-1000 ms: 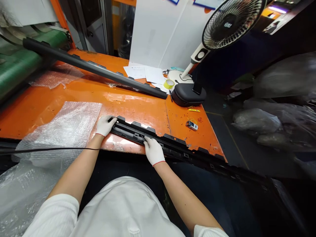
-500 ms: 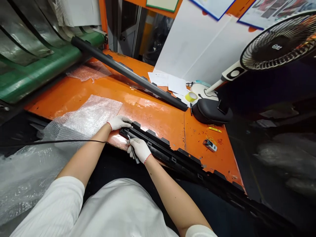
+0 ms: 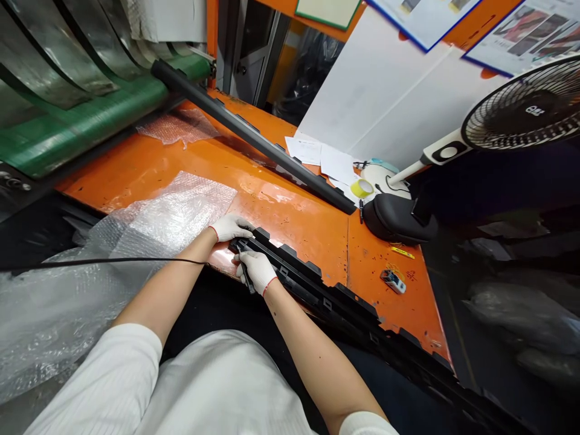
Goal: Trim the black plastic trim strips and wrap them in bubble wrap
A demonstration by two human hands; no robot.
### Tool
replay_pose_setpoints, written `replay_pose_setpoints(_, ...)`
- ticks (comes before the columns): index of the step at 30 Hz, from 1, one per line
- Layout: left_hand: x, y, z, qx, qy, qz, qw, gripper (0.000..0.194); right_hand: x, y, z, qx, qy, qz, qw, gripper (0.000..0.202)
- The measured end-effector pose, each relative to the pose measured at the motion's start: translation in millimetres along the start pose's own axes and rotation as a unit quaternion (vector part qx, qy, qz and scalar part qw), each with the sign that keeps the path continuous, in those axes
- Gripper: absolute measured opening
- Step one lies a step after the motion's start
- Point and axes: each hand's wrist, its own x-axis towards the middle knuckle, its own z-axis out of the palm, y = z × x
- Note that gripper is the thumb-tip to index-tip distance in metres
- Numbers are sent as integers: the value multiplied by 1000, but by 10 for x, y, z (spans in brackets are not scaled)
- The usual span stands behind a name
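Note:
A long black plastic strip (image 3: 312, 280) with tabs and square clips lies along the near edge of the orange table (image 3: 290, 211). My left hand (image 3: 232, 228), in a white glove, grips the strip's left end. Just to the right, my right hand (image 3: 257, 270), also gloved, is closed around a slim dark tool (image 3: 248, 280), whose upper tip reaches the strip near that end. A second long black strip (image 3: 254, 138) lies diagonally across the back of the table.
Bubble wrap (image 3: 172, 211) covers the table's left side, near a green conveyor (image 3: 90, 124). At the right are yellow tape (image 3: 362, 188), a black case (image 3: 396, 219), a yellow cutter (image 3: 402, 252), a small device (image 3: 393, 281) and a fan (image 3: 521, 112). A thin cable (image 3: 113, 260) crosses my left forearm.
The view has shifted, so the surroundings appear further right. Both hands keep their places at the strip's end, and the tool in my right hand stands slightly steeper.

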Motion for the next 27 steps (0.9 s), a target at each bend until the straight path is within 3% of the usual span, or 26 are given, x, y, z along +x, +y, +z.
replay_pose_setpoints(6,47,-48,8,20,4,46,999,35,23,11,11,13,3,-10,1000,16)
replay_pose_setpoints(20,73,-67,-4,20,-16,41,999,40,76,-77,56,-19,13,8,1000,16)
replay_pose_setpoints(22,49,-65,6,5,-11,34,999,41,67,-95,0,-36,-24,7,999,17)
replay_pose_setpoints(25,7,-71,27,-10,2,27,1000,41,14,-99,-128,-81,-133,4,988,18)
replay_pose_setpoints(27,-12,-76,33,-7,13,23,1000,40,-63,-64,-241,-96,-160,-9,982,20)
